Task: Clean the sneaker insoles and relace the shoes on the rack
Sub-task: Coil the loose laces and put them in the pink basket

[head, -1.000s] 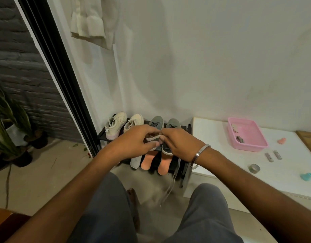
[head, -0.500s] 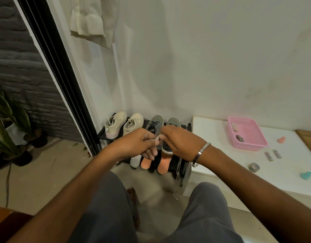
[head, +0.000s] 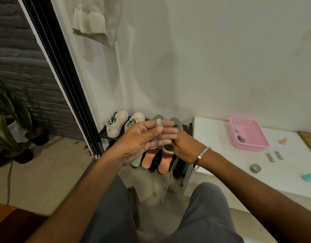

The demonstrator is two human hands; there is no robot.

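Rack [head: 105, 133]: black, against wall, holding sneakers.
Left hand [head: 144, 137]: fingers straight, shoelace [head: 159, 126] looped over one finger.
Right hand [head: 184, 144]: pinching shoelace.

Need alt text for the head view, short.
A person's left hand, fingers straight, has a grey shoelace wound round them; the right hand holds its trailing end. Behind is a black shoe rack with cream sneakers.

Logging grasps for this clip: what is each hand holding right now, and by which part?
A grey shoelace. One end is looped round a straight finger of the left hand; the right hand seems to pinch it nearby, its tail dangling below. The exact pinch point is hidden.
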